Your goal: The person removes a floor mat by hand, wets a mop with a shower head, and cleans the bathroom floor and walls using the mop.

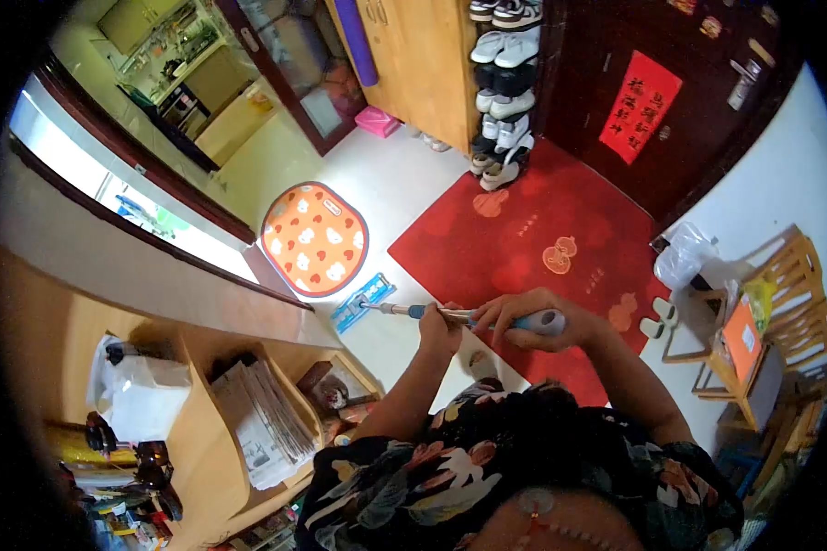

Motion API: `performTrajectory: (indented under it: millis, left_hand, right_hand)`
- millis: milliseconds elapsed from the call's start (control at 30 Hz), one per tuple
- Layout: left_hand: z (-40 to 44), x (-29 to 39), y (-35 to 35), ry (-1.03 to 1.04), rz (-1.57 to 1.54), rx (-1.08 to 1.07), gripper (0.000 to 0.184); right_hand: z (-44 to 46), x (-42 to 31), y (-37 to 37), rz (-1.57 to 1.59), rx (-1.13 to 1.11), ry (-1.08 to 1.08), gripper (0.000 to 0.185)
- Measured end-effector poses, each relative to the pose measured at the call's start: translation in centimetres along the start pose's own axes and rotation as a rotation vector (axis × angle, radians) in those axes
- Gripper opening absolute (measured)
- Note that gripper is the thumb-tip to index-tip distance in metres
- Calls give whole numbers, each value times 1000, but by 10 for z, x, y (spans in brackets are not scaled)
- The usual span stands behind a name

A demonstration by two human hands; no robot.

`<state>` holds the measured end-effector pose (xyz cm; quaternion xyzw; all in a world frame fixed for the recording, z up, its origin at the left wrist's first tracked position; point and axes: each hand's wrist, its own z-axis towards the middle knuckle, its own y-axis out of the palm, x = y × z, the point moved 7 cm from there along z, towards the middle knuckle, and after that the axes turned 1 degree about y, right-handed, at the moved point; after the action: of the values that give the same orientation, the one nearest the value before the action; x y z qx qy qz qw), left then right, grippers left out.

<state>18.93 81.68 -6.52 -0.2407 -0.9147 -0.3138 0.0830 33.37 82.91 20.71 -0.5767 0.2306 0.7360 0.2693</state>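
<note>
A flat mop lies across the middle of the view, its blue rectangular head [363, 302] resting on the pale floor beside an orange rounded mat [315, 239]. From the head, the metal mop handle [402, 310] runs right toward my body and ends in a white and grey grip. My left hand [441, 331] is wrapped round the pole at its middle. Higher up, near the grip end, my right hand [528, 319] is closed on the handle; the rounded end sticks out past it.
A red mat [533, 248] lies before the dark door [648, 101]. Shoes stand stacked on a rack [504, 92] beside a wooden cabinet [423, 64]. At right is a wooden chair [790, 294] with things on it. Shelves with newspapers [262, 418] stand at lower left.
</note>
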Motion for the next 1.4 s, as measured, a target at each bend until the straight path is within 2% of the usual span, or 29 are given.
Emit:
performTrajectory:
  millis: [67, 133, 167, 233, 300, 333, 367, 467, 500, 533, 633, 700, 767, 833, 867, 933, 967, 1000, 1033, 1067, 1100, 1133, 1167, 1200, 1233, 1300, 1333, 1400]
  left_hand:
    - [-7, 30, 34, 74, 106, -37, 26]
    - [11, 42, 40, 13, 126, -128, 33]
    - [19, 56, 38, 170, 356, -185, 37]
    - [30, 91, 46, 346, 573, -222, 41]
    - [49, 116, 24, 203, 500, 92, 38]
    - [48, 132, 26, 440, 594, 207, 42]
    - [54, 156, 38, 782, 927, 186, 41]
    - [26, 204, 118, 1347, 1351, 265, 41]
    - [25, 214, 133, 1449, 1368, 317, 40]
    - [26, 225, 141, 1484, 1328, 363, 39]
    - [47, 254, 134, 1461, 885, 563, 37]
    - [49, 280, 120, 1427, 531, 694, 35]
    - [41, 306, 109, 1409, 321, 812, 34]
    - [35, 321, 78, 1507, 366, 860, 33]
    - [33, 327, 59, 1572, 436, 866, 33]
    - [27, 335, 24, 1574, 340, 928, 32]
    - [20, 339, 3, 1729, 303, 964, 28]
    - [13, 352, 16, 1711, 183, 1056, 27]
    - [6, 362, -4, 1697, 196, 1181, 26]
    - [3, 373, -17, 1751, 137, 1212, 24]
    - [4, 394, -2, 1762, 171, 1075, 25]
    - [2, 401, -27, 1704, 159, 1263, 25]
    - [-3, 414, -46, 1665, 167, 1261, 27]
    - [-2, 433, -30, 1573, 92, 1428, 29]
    - [0, 451, -33, 1566, 114, 1420, 29]
    - [-1, 481, -35, 1526, 157, 1419, 29]
    - [5, 489, -38, 1534, 168, 1389, 29]
    - [16, 500, -32, 1508, 164, 1372, 29]
  right_hand:
    - [33, 2, -23, 19, -39, 74, 15]
    - [65, 3, -47, 5, -38, 76, 12]
    - [83, 6, -59, -10, -36, 85, 11]
    - [128, 13, -82, -65, -80, 55, 11]
    - [176, 22, -100, -107, -122, 31, 11]
    - [202, 21, -107, -150, -160, -27, 13]
    - [226, 23, -111, -189, -199, -84, 15]
    - [295, 71, -104, 22, -323, -228, 23]
    - [314, 100, -90, -86, -395, -204, 28]
    - [329, 92, -78, -47, -465, -370, 28]
    - [364, 115, -52, 78, -635, -344, 34]
    - [390, 120, -59, 218, -619, -387, 38]
    - [418, 169, -54, -55, -783, -268, 54]
    - [432, 263, -57, -249, -841, -93, 56]
    - [437, 300, -68, -298, -957, 1, 55]
    - [433, 401, -85, -408, -1098, 162, 53]
    - [431, 444, -101, -484, -1128, 239, 53]
    - [441, 469, -115, -545, -1173, 309, 50]
    - [453, 502, -119, -599, -1204, 370, 48]
    - [459, 541, -135, -632, -1150, 450, 44]
    - [462, 579, -155, -668, -1100, 534, 40]
    - [476, 603, -172, -669, -986, 600, 36]
    - [495, 617, -195, -678, -875, 662, 33]
    - [509, 635, -218, -675, -793, 784, 33]
    - [521, 667, -233, -740, -658, 758, 28]
    - [537, 707, -267, -723, -374, 897, 23]
    - [547, 723, -267, -702, -355, 892, 21]
    - [557, 747, -269, -608, -367, 1070, 18]
